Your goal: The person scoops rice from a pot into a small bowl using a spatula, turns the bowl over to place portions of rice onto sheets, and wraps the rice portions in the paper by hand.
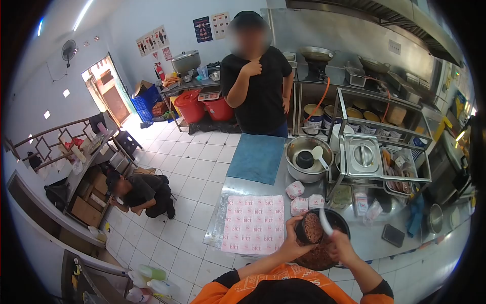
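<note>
My left hand (293,240) holds a small black bowl (301,229) tilted, filled with reddish-brown rice (312,228). My right hand (340,248) is closed round a white spoon or paddle (325,221), its upper part beside the bowl. Both hands are over a large dark pot (338,220) with more of the brown food inside. To the left lies a stack of red-and-white printed wrapping paper (253,224). Wrapped bundles (294,190) sit just beyond the pot.
A steel bowl (309,175) with a black cup and white ladle stands behind the bundles. A blue cloth (255,158) covers the table's far end, where a person (258,86) stands. Another person (144,195) crouches at left. A phone (393,235) and metal rack (387,178) are at right.
</note>
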`<state>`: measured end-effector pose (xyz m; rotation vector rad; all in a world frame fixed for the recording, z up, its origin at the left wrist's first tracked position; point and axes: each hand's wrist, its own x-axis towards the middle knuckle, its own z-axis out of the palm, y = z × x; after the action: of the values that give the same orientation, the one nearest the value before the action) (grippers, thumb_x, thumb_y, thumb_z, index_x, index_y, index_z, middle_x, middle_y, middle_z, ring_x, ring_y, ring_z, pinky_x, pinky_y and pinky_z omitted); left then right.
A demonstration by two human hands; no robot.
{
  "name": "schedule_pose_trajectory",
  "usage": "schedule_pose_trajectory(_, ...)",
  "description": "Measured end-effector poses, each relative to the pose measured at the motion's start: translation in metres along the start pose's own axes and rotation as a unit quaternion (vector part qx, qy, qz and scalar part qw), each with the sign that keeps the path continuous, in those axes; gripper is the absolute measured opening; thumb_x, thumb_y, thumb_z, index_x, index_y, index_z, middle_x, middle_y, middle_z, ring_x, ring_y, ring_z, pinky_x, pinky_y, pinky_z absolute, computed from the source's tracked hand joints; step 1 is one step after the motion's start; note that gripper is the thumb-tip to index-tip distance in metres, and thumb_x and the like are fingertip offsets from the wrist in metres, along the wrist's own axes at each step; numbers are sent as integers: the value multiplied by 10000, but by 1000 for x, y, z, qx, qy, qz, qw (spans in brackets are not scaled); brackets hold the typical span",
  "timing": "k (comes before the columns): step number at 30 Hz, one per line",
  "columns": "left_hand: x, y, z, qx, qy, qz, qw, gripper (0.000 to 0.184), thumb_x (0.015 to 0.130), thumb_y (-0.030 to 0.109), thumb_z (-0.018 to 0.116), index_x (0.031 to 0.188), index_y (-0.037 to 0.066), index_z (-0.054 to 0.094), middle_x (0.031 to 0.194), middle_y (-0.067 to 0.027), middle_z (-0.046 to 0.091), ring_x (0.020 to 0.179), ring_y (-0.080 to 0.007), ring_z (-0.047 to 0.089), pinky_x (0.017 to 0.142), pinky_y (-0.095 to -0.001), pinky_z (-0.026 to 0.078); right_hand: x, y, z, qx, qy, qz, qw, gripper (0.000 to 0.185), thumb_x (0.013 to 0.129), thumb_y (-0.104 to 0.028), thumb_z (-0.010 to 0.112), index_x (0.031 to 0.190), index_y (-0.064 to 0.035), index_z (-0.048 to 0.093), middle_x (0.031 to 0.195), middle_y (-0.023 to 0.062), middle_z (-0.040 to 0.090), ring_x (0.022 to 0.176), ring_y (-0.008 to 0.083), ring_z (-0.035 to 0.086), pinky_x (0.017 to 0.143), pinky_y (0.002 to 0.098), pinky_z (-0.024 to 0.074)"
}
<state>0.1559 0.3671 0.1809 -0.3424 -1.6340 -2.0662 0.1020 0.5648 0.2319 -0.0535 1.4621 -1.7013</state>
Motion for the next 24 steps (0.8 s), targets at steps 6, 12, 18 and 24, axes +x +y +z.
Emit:
schedule_pose_trajectory(6, 5, 12, -8, -28, -38, 49, 998, 772, 820, 156, 718, 1372, 106, 180, 1477, -205, 215, 1408, -336, 210, 1137, -452, 193, -7, 4, 27, -103, -9, -48, 994, 347, 1018, -436, 417, 972, -103, 500, 579, -57, 352, 468, 56, 347, 420, 228, 306)
schedule_pose_trajectory(12, 12, 23, -8, -360, 95, -190, 909, 484, 973, 319, 498, 1365, 104, 313, 1413, -139, 397, 1321, -270, 395, 1103, -439, 315, 4, -6, 9, -412, 74, -255, 872, 407, 945, -442, 554, 1001, -44, 493, 649, 131, 575, 586, 296, 593, 518, 386, 433)
schedule_pose_trajectory(18, 20, 4, -20, -350, 132, -310, 874, 411, 984, 425, 481, 1247, 111, 513, 1249, -80, 561, 1193, -199, 527, 1019, -368, 420, 11, 4, 30, -573, 140, -232, 773, 440, 891, -381, 636, 1040, -7, 461, 742, 277, 632, 732, 486, 622, 602, 509, 491)
schedule_pose_trajectory(24, 28, 4, -26, -390, 106, -360, 841, 348, 977, 315, 454, 1160, 54, 592, 1145, -117, 647, 1062, -243, 623, 980, -403, 468, 1, 0, 39, -572, 103, -227, 782, 484, 888, -416, 623, 1089, -2, 473, 720, 269, 634, 707, 471, 633, 595, 508, 497)
